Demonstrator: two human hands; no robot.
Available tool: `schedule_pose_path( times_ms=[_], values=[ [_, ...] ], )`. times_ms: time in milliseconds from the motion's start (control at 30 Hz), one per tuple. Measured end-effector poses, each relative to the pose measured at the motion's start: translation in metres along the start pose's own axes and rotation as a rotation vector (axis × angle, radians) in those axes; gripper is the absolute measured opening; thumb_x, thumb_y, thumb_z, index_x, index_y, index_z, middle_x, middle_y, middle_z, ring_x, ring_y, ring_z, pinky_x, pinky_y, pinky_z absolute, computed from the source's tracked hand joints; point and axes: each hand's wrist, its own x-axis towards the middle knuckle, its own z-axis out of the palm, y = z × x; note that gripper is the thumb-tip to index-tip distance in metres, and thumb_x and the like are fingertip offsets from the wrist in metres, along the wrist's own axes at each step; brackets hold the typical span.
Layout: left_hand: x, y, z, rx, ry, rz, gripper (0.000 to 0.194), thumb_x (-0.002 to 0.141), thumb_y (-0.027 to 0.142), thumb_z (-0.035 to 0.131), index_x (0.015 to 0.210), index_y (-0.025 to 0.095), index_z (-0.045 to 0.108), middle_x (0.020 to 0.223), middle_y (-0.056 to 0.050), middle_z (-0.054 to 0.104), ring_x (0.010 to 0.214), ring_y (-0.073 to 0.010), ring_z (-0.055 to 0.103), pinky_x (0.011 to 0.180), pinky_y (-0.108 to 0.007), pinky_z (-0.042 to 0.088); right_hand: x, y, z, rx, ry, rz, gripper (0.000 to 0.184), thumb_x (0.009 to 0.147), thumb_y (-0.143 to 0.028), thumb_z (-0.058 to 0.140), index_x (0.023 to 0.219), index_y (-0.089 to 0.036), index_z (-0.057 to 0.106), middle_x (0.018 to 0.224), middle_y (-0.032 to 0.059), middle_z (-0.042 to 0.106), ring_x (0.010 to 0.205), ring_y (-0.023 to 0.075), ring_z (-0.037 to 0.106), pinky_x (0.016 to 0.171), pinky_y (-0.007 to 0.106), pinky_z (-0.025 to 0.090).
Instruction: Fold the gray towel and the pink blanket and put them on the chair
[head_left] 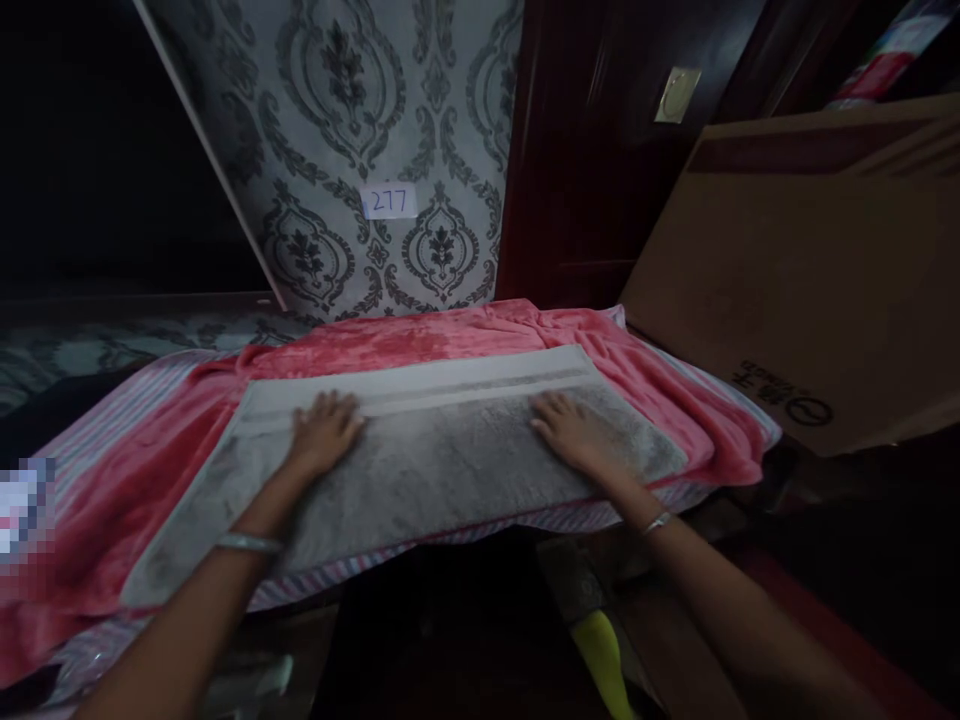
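Note:
A grey towel [450, 470] with pale bands along its far edge lies spread out flat. Beneath it is a pink plush blanket [390, 340], which covers a striped cloth [127, 415]. My left hand [326, 432] rests palm down on the left part of the towel, fingers spread towards the far bands. On the right part, my right hand [566, 425] lies flat with its fingers apart, near the same bands. Neither hand grips anything. Each wrist wears a bracelet.
A large cardboard box [795, 270] stands at the right. Behind the blanket are a patterned wall with a paper label [388, 201] reading 277 and a dark red wooden panel [585, 150]. A dark screen [120, 150] is at the left. Something yellow-green [602, 655] shows below.

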Motion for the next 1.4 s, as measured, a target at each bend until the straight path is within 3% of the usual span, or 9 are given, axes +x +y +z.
schedule_pose_path(
  times_ms=[133, 233, 367, 567, 700, 800, 1067, 1267, 1400],
  values=[
    [-0.022, 0.054, 0.023, -0.077, -0.126, 0.241, 0.061, 0.1, 0.051, 0.041, 0.157, 0.03, 0.035, 0.167, -0.007, 0.023, 0.155, -0.0353, 0.015, 0.121, -0.063, 0.016, 0.0, -0.087, 0.014, 0.092, -0.022, -0.233, 0.057, 0.105, -0.049, 0.033, 0.158, -0.028, 0.034, 0.166, 0.0078, 0.023, 0.153, 0.032, 0.02, 0.12, 0.059, 0.021],
    [-0.033, 0.066, 0.035, -0.106, -0.138, 0.262, 0.063, 0.1, 0.054, 0.038, 0.157, 0.03, 0.033, 0.167, -0.005, 0.023, 0.155, -0.0365, 0.014, 0.121, -0.065, 0.017, 0.001, -0.103, 0.024, 0.111, -0.031, -0.272, 0.059, 0.104, -0.052, 0.033, 0.158, -0.027, 0.034, 0.166, 0.0066, 0.024, 0.153, 0.0327, 0.019, 0.121, 0.059, 0.018],
    [-0.031, 0.06, 0.039, -0.089, -0.127, 0.262, 0.062, 0.1, 0.054, 0.038, 0.157, 0.031, 0.034, 0.167, -0.005, 0.023, 0.155, -0.0363, 0.014, 0.121, -0.065, 0.018, 0.001, -0.049, 0.022, 0.08, -0.044, -0.204, 0.06, 0.104, -0.053, 0.031, 0.159, -0.029, 0.032, 0.166, 0.0039, 0.024, 0.153, 0.029, 0.02, 0.122, 0.054, 0.02],
    [-0.026, 0.06, 0.039, -0.054, -0.12, 0.26, 0.061, 0.099, 0.05, 0.038, 0.156, 0.028, 0.036, 0.166, -0.005, 0.024, 0.154, -0.0366, 0.016, 0.12, -0.064, 0.02, -0.028, 0.088, 0.014, -0.051, 0.009, 0.344, 0.059, 0.105, -0.049, 0.025, 0.16, -0.029, 0.029, 0.166, 0.006, 0.025, 0.152, 0.0298, 0.022, 0.119, 0.057, 0.023],
    [-0.027, 0.062, 0.039, -0.063, -0.118, 0.254, 0.06, 0.099, 0.049, 0.041, 0.156, 0.029, 0.037, 0.166, -0.004, 0.026, 0.154, -0.0364, 0.017, 0.121, -0.065, 0.019, -0.048, 0.126, 0.01, -0.053, 0.022, 0.549, 0.059, 0.105, -0.046, 0.021, 0.159, -0.024, 0.031, 0.165, 0.0104, 0.028, 0.151, 0.0324, 0.025, 0.115, 0.063, 0.028],
    [-0.029, 0.065, 0.035, -0.09, -0.13, 0.244, 0.061, 0.098, 0.049, 0.042, 0.155, 0.03, 0.038, 0.166, -0.005, 0.027, 0.154, -0.0365, 0.017, 0.121, -0.064, 0.019, -0.041, 0.108, 0.008, -0.097, 0.061, 0.513, 0.059, 0.105, -0.045, 0.024, 0.156, -0.019, 0.038, 0.164, 0.0145, 0.028, 0.151, 0.0352, 0.023, 0.114, 0.064, 0.029],
    [-0.051, 0.073, 0.023, -0.23, -0.206, 0.247, 0.065, 0.099, 0.058, 0.04, 0.157, 0.03, 0.034, 0.168, -0.006, 0.02, 0.156, -0.0361, 0.009, 0.123, -0.064, 0.011, 0.023, -0.015, 0.032, -0.031, 0.052, -0.031, 0.059, 0.103, -0.047, 0.026, 0.158, -0.028, 0.033, 0.165, 0.0068, 0.028, 0.15, 0.0311, 0.027, 0.114, 0.059, 0.034],
    [-0.06, 0.064, 0.033, -0.294, -0.143, 0.134, 0.072, 0.097, 0.065, 0.036, 0.157, 0.025, 0.034, 0.167, -0.011, 0.023, 0.155, -0.0331, 0.015, 0.124, -0.062, 0.01, 0.038, -0.012, 0.079, -0.005, 0.162, -0.123, 0.067, 0.099, -0.051, 0.017, 0.154, -0.023, 0.041, 0.163, 0.0083, 0.032, 0.146, 0.0361, 0.032, 0.11, 0.065, 0.036],
    [-0.077, 0.025, 0.026, -0.214, -0.155, -0.083, 0.07, 0.097, 0.061, 0.038, 0.156, 0.023, 0.036, 0.166, -0.012, 0.024, 0.154, -0.0349, 0.018, 0.123, -0.065, 0.013, 0.039, -0.003, 0.091, 0.029, 0.198, -0.151, 0.071, 0.096, -0.055, 0.015, 0.153, -0.025, 0.044, 0.161, 0.0075, 0.036, 0.145, 0.0381, 0.033, 0.108, 0.067, 0.038]
  ],
)
